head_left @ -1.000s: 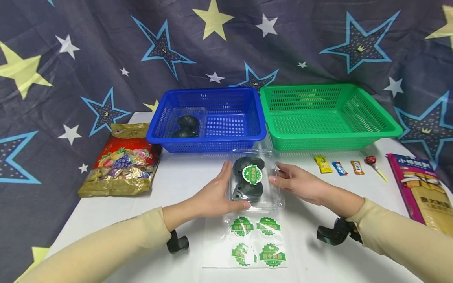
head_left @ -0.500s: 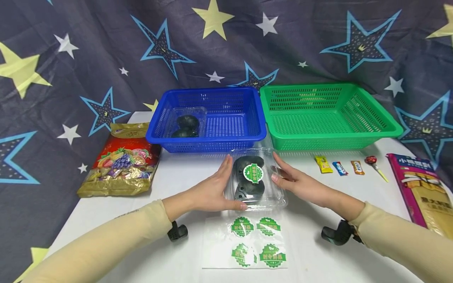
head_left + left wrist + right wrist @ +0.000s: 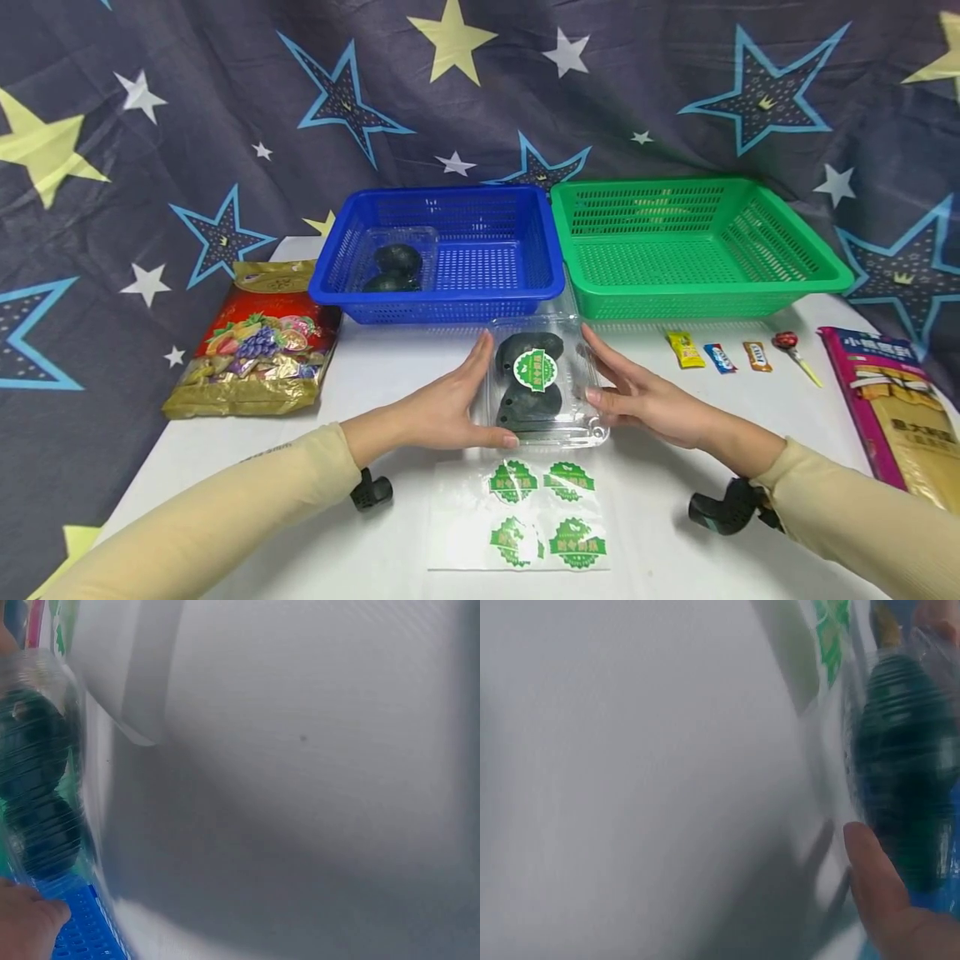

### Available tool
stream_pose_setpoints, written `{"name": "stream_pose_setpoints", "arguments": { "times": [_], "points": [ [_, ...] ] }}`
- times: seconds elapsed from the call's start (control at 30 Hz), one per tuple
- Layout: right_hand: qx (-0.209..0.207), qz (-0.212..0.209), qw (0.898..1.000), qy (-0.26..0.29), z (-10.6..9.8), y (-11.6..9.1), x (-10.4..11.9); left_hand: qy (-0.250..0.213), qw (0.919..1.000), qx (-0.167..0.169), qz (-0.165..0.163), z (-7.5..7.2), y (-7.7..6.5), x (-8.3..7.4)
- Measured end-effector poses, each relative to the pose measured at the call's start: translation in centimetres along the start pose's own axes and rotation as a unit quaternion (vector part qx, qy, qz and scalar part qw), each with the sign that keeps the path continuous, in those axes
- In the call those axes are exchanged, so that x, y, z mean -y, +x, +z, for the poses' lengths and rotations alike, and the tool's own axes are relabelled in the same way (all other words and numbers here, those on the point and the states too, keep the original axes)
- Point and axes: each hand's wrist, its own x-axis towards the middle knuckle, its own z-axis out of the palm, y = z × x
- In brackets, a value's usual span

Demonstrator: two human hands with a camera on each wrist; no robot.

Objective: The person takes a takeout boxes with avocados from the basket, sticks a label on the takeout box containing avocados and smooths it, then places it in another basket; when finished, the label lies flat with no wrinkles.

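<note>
A clear plastic clamshell box (image 3: 576, 423) lies between both hands in the head view. Two dark green avocados (image 3: 529, 407) show through its lid, which bears a round green-and-white sticker (image 3: 536, 370). My left hand (image 3: 448, 410) grips the left side, thumb at the near left corner and fingers along the edge. At the right side, my right hand (image 3: 654, 402) holds the box with its thumb near the near right corner and its fingers reaching toward the far right. Right below the box lies a sheet of several similar stickers (image 3: 547, 517).
Behind stand a blue basket (image 3: 438, 296) with another box of avocados (image 3: 397, 262) and a green basket (image 3: 705, 300). A red-and-gold candy bag (image 3: 258, 337) lies left. Several small sweets (image 3: 722, 357), a lollipop (image 3: 786, 339) and a purple packet (image 3: 888, 400) lie right.
The box has shifted slightly to the right between the hands. My right hand has slid a little toward the near right corner. The left hand has hardly moved.
</note>
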Motion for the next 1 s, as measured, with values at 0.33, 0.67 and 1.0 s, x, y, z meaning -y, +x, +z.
{"name": "stream_pose_setpoints", "arguments": {
  "times": [0.33,0.67,1.0],
  "points": [
    [0.019,-0.019,0.998,0.063,0.2,-0.4,-0.2,-0.005,0.9998,0.004,0.02,-0.1,0.4,0.3],
    [-0.019,-0.018,0.999,0.038,0.4,-0.3,0.0,0.0,0.9996,0.009,0.027,-0.3,0.6,0.5],
    [-0.059,-0.016,0.997,0.041,0.0,-2.6,0.2,0.1,0.9886,-0.046,0.103,-1.3,1.3,-0.5]
  ]
}}
